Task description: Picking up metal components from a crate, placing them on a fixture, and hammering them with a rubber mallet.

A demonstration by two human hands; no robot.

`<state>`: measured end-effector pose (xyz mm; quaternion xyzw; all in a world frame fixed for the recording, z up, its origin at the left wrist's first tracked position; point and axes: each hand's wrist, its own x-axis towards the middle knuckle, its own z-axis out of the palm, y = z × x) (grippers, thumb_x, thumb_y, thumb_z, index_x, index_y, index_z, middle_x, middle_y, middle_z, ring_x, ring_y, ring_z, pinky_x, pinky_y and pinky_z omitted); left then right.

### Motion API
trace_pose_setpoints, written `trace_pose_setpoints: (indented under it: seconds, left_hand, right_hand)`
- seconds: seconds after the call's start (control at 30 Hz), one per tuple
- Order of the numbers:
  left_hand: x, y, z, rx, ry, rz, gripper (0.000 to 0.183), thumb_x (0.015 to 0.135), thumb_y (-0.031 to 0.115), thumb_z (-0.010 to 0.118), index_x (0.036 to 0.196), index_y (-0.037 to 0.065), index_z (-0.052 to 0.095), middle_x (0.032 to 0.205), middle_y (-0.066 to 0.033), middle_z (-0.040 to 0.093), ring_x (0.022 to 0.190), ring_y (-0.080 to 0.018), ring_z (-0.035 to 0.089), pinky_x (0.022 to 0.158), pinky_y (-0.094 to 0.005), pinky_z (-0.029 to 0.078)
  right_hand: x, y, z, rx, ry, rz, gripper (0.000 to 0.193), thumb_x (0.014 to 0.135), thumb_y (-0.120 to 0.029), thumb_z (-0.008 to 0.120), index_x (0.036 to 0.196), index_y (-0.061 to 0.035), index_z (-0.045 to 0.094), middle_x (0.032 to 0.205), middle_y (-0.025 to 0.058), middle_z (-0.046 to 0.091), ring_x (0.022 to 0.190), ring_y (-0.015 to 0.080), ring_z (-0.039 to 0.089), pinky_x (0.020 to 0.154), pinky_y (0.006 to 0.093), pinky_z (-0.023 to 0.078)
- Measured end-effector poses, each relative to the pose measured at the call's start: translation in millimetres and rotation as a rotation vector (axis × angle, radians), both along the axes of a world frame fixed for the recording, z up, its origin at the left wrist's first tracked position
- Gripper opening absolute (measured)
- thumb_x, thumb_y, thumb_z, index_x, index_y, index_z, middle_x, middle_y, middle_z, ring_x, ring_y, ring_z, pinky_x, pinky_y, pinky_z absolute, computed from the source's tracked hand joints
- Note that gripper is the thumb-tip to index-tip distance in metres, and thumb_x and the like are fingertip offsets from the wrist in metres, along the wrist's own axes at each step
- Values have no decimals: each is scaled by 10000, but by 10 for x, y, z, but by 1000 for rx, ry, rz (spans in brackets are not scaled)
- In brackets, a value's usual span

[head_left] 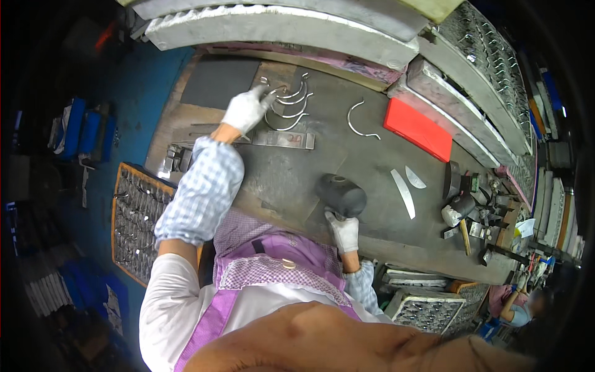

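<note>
Nested curved metal rods (290,116) laid on tabletop (273,167), bowed toward the body, just right of the left hand (245,113), the nearer one; left ends reached by its fingers, grip unclear. Black mallet (342,194) held by right hand (344,233).

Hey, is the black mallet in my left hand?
No, the right hand holds the mallet, while the left hand is at the curved rods.
</note>
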<state>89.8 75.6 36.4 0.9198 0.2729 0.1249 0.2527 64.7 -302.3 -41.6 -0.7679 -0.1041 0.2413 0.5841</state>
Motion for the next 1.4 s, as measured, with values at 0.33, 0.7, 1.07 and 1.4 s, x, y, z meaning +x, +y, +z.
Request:
trace_pose_setpoints:
  seconds: [0.33,0.7,1.07,1.4]
  left_hand:
    - [-969,-955,-206,-20,-302,-126,165,811,171,689,972,143,707,894,-69,688,748,-275,667,676,-371,546]
    - [-953,-750,-592,289,-78,-347,271,743,91,563,977,189,658,831,-25,563,793,-228,595,675,-371,499]
    - [-1065,-774,-589,-1190,-366,-94,274,949,284,596,1030,25,633,828,-64,670,788,-165,640,731,-302,512]
    - [-1089,-896,-455,-286,-489,-180,171,869,77,599,1028,47,653,870,-140,672,781,-283,665,700,-340,525]
  right_hand:
    - [105,34,3,-453,52,57,364,778,-173,785,1055,35,673,1004,133,723,893,222,691,803,338,521]
    - [57,39,-32,-513,-91,76,408,776,-188,789,1090,39,661,1062,152,708,970,233,675,867,336,503]
    - [205,281,349,-319,58,60,249,799,-126,765,1000,3,692,731,-2,628,533,78,507,445,259,388]
    - [382,180,715,-207,-607,495,437,786,-215,738,1161,-24,619,1024,134,668,893,285,655,758,359,523]
